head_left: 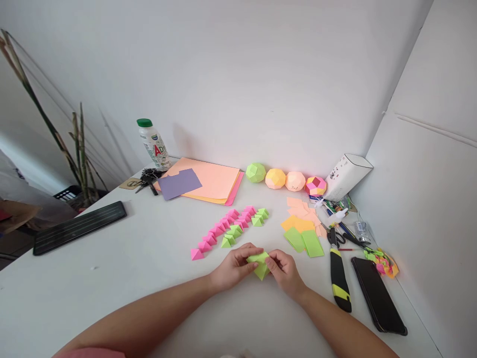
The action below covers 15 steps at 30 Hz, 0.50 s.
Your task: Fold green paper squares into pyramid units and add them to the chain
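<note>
Between both hands is a small folded piece of lime green paper (262, 271), its lower corner pointing toward me. My left hand (235, 268) pinches its left side, thumb in front and fingers along the top. My right hand (285, 271) grips the right edge between thumb and fingers. Just beyond lie rows of folded pink paper units (211, 237) and folded green paper units (228, 241), standing like little pyramids. Flat green paper slips (312, 243) lie to the right, below yellow slips (296, 222) and peach slips (302, 209).
Paper balls (255, 172) line the wall. Coloured sheets (212, 179), a purple piece (180, 184), keys (149, 179) and a white bottle (154, 146) stand back left. At right are a utility knife (340, 278), a phone (378, 296), scissors (337, 237) and a white box (348, 176).
</note>
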Available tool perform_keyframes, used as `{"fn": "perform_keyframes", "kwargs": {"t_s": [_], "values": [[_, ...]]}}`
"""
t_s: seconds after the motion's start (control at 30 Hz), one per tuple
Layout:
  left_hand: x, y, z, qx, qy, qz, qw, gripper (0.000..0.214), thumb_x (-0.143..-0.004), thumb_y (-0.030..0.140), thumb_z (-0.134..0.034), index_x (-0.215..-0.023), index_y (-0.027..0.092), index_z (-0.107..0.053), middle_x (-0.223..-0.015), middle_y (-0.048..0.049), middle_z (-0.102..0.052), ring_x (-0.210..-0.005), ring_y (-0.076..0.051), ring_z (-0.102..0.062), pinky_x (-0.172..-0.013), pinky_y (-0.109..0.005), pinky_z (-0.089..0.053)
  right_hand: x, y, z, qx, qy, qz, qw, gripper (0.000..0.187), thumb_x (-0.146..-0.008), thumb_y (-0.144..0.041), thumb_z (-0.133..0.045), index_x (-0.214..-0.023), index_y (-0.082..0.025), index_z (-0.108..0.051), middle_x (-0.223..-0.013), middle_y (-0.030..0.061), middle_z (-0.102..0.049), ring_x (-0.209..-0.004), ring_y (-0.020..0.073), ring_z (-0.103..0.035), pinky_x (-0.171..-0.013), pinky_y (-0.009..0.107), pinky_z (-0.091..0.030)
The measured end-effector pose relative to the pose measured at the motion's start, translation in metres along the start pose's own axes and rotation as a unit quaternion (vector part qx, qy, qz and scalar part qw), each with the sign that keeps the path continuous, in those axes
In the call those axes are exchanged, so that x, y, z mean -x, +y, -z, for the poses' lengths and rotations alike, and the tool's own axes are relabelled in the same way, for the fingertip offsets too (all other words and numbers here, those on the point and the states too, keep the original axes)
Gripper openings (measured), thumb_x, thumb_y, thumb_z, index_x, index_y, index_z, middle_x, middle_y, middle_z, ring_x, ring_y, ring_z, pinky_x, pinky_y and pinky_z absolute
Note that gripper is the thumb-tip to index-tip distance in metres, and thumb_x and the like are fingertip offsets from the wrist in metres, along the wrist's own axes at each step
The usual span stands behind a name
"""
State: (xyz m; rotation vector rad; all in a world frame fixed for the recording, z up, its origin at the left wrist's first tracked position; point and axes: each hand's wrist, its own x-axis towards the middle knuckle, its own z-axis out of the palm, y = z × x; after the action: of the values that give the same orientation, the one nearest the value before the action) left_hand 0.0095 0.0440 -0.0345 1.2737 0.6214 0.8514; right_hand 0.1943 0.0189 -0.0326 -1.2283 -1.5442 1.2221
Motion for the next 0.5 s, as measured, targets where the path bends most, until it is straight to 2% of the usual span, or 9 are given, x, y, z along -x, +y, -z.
{"fn": "perform_keyframes", "kwargs": {"t_s": [0.2, 0.5], "values": [[0.0000, -0.0011, -0.0011, -0.003, 0.006, 0.004, 1.000, 0.036, -0.077, 0.040, -0.064, -0.110, 0.025, -0.063, -0.089, -0.0034, -0.049, -0.079, -0.016, -0.050, -0.067, -0.029, -0.044, -0.0012, -0.0012, 0.0001, -0.022, -0.009, 0.003, 1.000, 0.024, -0.082, -0.039, -0.057, -0.075, -0.017, -0.055, -0.063, -0.0013, -0.046, -0.055, 0.0112, -0.042, -0.050, 0.023, -0.039], [0.0009, -0.0070, -0.0019, -0.130, 0.035, -0.015, 0.991, 0.028, -0.081, 0.038, -0.058, -0.103, 0.023, -0.067, -0.081, -0.0028, -0.050, -0.070, -0.014, -0.050, -0.060, -0.026, -0.042, -0.0009, -0.0002, -0.0003, -0.010, 0.018, 0.015, 1.000, 0.024, -0.079, -0.039, -0.061, -0.069, -0.018, -0.054, -0.060, -0.0022, -0.046, -0.053, 0.0110, -0.042, -0.048, 0.023, -0.038]]}}
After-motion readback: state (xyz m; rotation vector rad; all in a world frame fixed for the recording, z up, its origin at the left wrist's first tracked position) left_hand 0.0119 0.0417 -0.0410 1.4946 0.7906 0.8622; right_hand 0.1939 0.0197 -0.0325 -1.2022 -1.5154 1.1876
